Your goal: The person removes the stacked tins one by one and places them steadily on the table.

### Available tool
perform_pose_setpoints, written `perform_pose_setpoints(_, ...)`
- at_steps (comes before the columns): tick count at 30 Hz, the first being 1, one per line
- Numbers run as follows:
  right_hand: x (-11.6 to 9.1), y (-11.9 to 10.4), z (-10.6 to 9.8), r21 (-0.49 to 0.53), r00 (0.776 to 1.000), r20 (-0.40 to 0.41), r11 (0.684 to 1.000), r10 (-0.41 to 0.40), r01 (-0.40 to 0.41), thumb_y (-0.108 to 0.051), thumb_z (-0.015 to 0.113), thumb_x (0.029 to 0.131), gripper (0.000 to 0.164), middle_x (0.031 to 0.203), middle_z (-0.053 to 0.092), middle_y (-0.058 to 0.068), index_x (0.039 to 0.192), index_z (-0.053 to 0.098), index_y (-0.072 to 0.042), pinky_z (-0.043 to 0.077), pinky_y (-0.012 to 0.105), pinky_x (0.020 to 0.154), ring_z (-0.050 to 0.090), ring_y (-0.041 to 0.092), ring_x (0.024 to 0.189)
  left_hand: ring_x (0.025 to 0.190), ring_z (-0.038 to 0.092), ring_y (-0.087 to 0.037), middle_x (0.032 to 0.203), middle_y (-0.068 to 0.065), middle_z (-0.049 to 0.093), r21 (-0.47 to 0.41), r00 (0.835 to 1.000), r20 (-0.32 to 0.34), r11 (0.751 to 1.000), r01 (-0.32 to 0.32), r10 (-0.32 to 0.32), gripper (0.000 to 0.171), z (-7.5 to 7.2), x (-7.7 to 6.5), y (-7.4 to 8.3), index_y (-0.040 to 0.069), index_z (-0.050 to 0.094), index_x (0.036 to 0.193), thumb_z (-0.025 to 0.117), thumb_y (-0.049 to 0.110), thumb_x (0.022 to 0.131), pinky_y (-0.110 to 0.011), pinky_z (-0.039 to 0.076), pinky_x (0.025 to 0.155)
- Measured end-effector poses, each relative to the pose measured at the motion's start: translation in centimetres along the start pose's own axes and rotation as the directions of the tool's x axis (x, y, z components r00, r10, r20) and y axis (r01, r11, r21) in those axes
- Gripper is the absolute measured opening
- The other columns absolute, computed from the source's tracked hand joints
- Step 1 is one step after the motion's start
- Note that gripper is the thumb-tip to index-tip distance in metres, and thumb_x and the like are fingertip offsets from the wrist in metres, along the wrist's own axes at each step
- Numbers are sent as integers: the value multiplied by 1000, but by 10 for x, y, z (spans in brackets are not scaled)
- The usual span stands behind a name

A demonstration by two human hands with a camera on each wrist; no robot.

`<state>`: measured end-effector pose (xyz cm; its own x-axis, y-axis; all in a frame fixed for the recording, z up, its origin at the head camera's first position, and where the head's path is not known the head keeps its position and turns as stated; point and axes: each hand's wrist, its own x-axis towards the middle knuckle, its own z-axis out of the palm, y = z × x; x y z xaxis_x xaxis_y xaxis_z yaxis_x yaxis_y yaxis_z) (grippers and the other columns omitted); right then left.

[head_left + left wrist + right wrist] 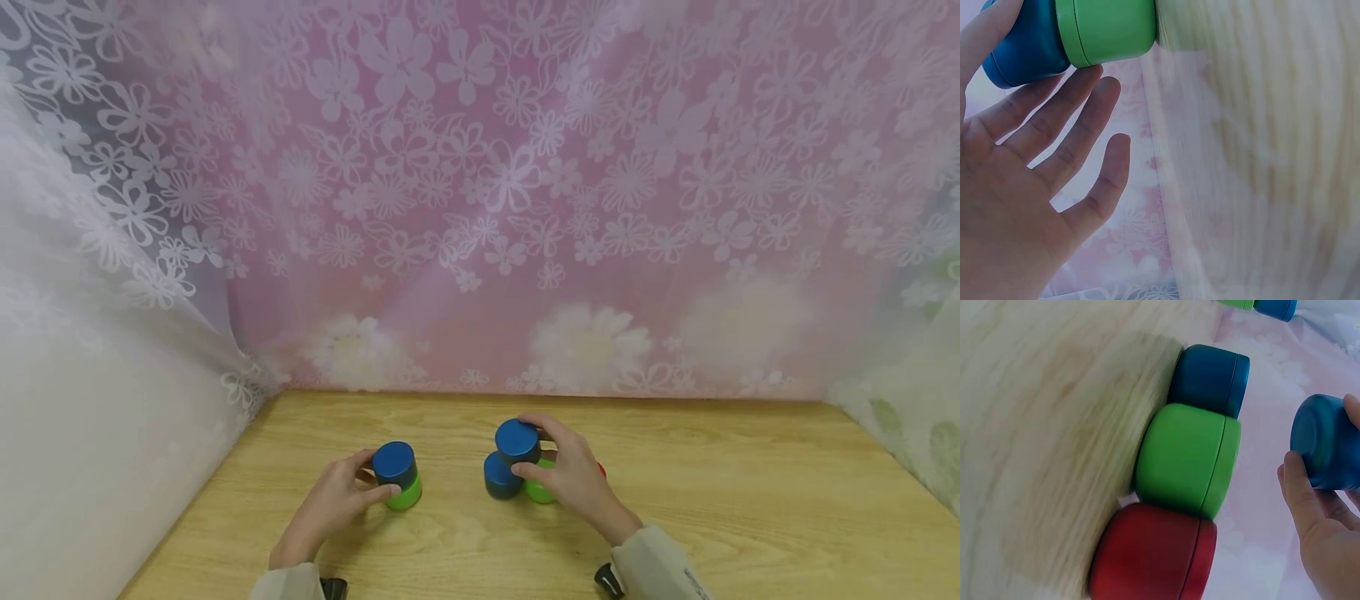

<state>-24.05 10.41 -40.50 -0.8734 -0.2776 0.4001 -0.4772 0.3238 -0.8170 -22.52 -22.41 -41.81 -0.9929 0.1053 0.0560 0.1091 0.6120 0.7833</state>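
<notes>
On the left of the table, a round blue tin (394,463) with a lid sits on a round green tin (406,494). My left hand (330,502) grips this blue tin between thumb and fingers; in the left wrist view its other fingers (1085,131) are spread, some near the green tin. My right hand (573,479) holds another blue tin (517,440), raised above a row on the table. That row has a blue tin (1207,381), a green tin (1185,462) and a red tin (1150,556) side by side, with the red one mostly hidden in the head view.
Everything stands on a wood-grain table (750,492). A pink flowered curtain (480,208) hangs behind its far edge, and pale cloth (97,400) hangs at the left side.
</notes>
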Motion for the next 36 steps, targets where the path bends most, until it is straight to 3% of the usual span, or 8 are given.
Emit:
perform_pose_setpoints(7,-1,1,-5,15,998,-38,999,52,-51,6,82,81,58,129,63,18,134,60,2,57,43,89,60,39,118,94,67,-24,104,-6,69,2,1000,12,1000,-8,8,60,0,-2,-4,-7,62,130,85,25,85,-43,57,77)
perform_pose_setpoints(25,-8,10,-33,-2,991,-68,993,117,-117,7,82,81,59,129,61,22,135,58,2,58,35,87,59,40,118,94,67,-23,102,-5,69,11,1000,-7,1000,12,-12,64,0,-2,1,-9,60,132,86,25,84,-46,57,80)
perform_pose_setpoints(36,-13,14,-51,-115,995,-94,992,38,-48,4,83,81,57,125,64,23,133,59,2,58,45,87,63,41,113,94,66,-22,103,-4,69,8,1000,-7,1000,1,-1,62,1,0,-1,-6,62,131,86,26,84,-45,57,79)
